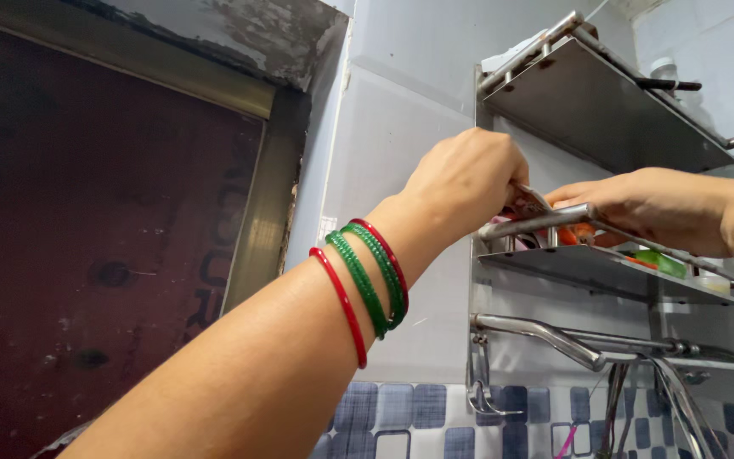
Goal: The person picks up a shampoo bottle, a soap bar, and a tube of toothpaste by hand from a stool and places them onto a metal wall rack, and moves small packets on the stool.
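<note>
My left hand (467, 180), with red and green bangles on the wrist, is raised to the middle shelf (588, 270) of a steel wall rack. Its fingers are curled around a small white and red packet (529, 201) just above the shelf's front rail (537, 223). My right hand (652, 208) comes in from the right over the same rail, fingers stretched flat towards the packet. Whether its fingertips grip the packet is hidden. Orange-red items (576, 232) and a green item (661, 262) lie on the shelf under that hand.
A top steel shelf (605, 110) hangs above, with a dark handle (669, 85) sticking out. Below are steel bars and hooks (554, 336) with utensils hanging. Blue checked tiles (418, 416) line the wall. A dark door with a metal frame (261, 212) stands at the left.
</note>
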